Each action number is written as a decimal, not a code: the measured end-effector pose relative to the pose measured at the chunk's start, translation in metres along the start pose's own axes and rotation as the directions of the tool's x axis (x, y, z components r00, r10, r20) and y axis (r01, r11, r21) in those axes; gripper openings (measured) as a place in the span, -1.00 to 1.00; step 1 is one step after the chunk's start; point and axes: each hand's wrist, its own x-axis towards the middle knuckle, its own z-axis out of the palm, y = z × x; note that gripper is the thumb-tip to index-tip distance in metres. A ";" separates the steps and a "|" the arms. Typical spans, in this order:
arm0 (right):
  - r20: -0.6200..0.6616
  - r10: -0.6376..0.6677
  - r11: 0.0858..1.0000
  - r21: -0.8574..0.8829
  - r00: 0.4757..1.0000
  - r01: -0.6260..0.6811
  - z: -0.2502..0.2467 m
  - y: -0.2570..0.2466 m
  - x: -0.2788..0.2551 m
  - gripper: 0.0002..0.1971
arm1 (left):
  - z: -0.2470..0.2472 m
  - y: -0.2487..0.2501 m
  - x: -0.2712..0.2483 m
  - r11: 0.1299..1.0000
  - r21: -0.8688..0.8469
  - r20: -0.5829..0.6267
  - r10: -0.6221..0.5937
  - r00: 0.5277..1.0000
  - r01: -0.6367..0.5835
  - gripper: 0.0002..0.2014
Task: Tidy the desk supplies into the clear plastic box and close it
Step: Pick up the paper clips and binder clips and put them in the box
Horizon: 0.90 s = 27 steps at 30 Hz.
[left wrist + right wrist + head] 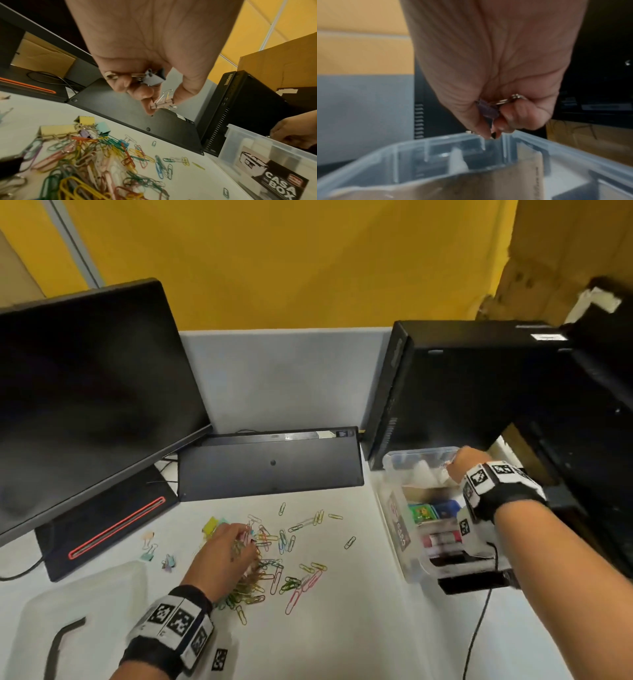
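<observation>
Your right hand (460, 465) was over the clear plastic box (394, 510), frame right; left hand (227, 556) on the clip pile.
Right grip pinched a purple binder clip (487, 109) above the box's far end. Left grip held a grey binder clip (153, 78) and a pink one (163, 104); the box lay to its right across the tabletop (359, 628).

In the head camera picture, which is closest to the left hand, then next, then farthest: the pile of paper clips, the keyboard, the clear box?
1. Paper clips: right under the left hand.
2. Keyboard: behind the pile, upside down.
3. Clear box: far right.
</observation>
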 end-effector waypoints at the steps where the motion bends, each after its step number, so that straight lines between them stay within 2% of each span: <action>1: 0.033 -0.034 0.998 -0.048 0.999 0.036 0.000 0.000 0.005 -0.68 | 0.002 0.003 -0.003 1.000 0.006 0.004 0.000 1.000 0.000 -0.64; 3: 0.069 -0.087 0.991 -0.092 0.994 0.094 -0.001 -0.003 0.008 -0.68 | 0.005 0.008 -0.008 1.000 0.015 -0.001 0.007 1.000 -0.007 -0.63; 5: 0.057 -0.083 0.995 -0.045 0.995 0.085 -0.001 -0.003 0.005 -0.69 | 0.006 0.011 -0.013 1.000 0.023 -0.003 0.017 1.000 -0.017 -0.63; 7: -0.050 -0.075 0.995 0.069 0.996 0.079 0.000 0.004 -0.007 -0.72 | 0.007 0.013 -0.017 0.999 0.026 0.004 0.025 1.000 -0.025 -0.63; 9: -0.156 -0.099 0.974 0.188 0.983 0.128 0.003 0.020 -0.028 -0.68 | 0.008 0.015 -0.020 0.999 0.034 0.006 0.042 0.999 -0.042 -0.63; 11: -0.170 -0.112 0.963 0.223 0.979 0.149 0.013 0.045 -0.053 -0.64 | 0.010 0.017 -0.022 0.996 0.046 0.011 0.077 0.997 -0.078 -0.63; 16: -0.074 0.110 0.948 0.306 0.991 -0.083 0.067 0.095 -0.079 -0.55 | 0.021 0.036 -0.017 0.985 0.080 0.067 0.151 0.986 -0.156 -0.61; 18: -0.155 0.160 0.912 0.402 0.975 -0.086 0.083 0.092 -0.084 -0.60 | 0.026 0.049 -0.011 0.976 0.100 0.073 0.189 0.979 -0.196 -0.62; 21: -0.348 0.197 0.906 0.421 0.916 -0.034 0.091 0.085 -0.091 -0.68 | 0.034 0.077 0.003 0.954 0.126 0.076 0.264 0.962 -0.272 -0.65; 23: -0.379 0.149 0.904 0.426 0.913 0.030 0.088 0.087 -0.093 -0.69 | 0.038 0.101 0.014 0.929 0.132 0.071 0.338 0.938 -0.345 -0.67; 27: -0.355 0.006 0.879 0.448 0.935 0.164 0.084 0.098 -0.087 -0.65 | 0.047 0.155 0.037 0.859 0.168 0.067 0.479 0.875 -0.483 -0.68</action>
